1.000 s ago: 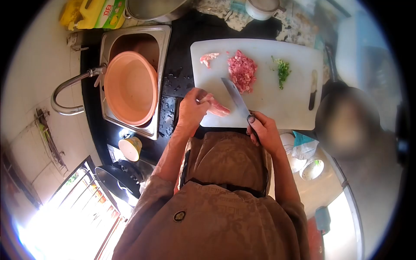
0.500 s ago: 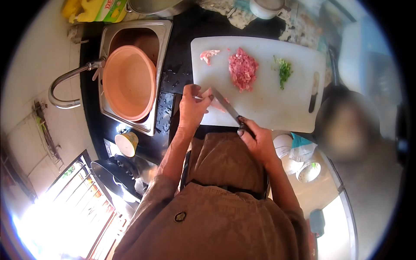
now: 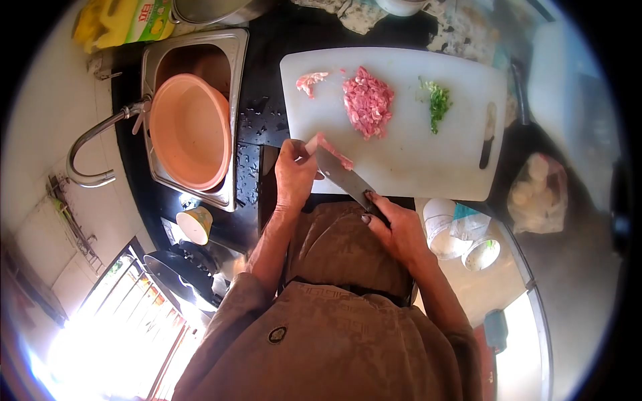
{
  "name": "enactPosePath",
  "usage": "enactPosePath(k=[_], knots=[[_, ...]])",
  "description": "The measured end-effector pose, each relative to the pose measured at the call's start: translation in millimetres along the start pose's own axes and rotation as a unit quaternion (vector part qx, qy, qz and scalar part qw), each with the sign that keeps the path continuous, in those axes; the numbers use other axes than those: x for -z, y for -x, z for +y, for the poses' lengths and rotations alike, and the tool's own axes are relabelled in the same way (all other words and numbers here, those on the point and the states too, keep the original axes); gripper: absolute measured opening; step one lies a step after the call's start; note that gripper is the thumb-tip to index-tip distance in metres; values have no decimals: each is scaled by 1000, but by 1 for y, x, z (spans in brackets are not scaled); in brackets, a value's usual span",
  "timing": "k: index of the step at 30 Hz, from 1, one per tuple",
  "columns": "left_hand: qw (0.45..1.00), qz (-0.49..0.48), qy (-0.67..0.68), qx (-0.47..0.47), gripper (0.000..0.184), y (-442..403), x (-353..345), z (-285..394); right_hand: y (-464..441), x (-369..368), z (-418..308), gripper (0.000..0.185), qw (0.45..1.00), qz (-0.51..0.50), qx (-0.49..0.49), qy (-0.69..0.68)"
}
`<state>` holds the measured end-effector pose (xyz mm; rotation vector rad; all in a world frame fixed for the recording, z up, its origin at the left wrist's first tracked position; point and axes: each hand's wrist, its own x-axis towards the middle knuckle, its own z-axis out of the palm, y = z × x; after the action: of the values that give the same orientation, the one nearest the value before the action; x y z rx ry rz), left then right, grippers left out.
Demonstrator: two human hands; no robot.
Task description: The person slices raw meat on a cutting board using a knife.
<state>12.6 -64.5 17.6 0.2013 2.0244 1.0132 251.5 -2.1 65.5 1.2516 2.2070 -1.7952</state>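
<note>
My left hand (image 3: 294,175) is closed at the near left edge of a white cutting board (image 3: 414,167), pinching the end of a strip of pale pink meat (image 3: 336,154). The strip stretches to the right along the far side of a knife (image 3: 344,178). My right hand (image 3: 396,228) is wrapped round the knife's dark handle, its broad blade slanting up left toward the left fingers. Farther back on the board lie a pile of chopped meat (image 3: 368,103), a small pale scrap of meat (image 3: 310,83) and chopped greens (image 3: 438,107).
Left of the board, an orange basin (image 3: 190,134) sits in a steel sink (image 3: 237,80) with a curved tap (image 3: 93,134). White bowls (image 3: 480,255) stand at the near right, and a clear bag (image 3: 538,197) of pale things lies farther right. A pot (image 3: 214,9) is at the back.
The knife blade has tilted to show its broad side, and its tip has dropped slightly. More of the meat strip shows beyond it. The view has shifted slightly; the clear bag is now sharp.
</note>
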Motion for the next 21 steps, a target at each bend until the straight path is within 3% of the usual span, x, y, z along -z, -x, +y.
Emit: enactPosePath(k=[21], knots=[[999,2,39,3,37,0,-4,-2,-4,-2,-5,49,996,-30,-34,-71]])
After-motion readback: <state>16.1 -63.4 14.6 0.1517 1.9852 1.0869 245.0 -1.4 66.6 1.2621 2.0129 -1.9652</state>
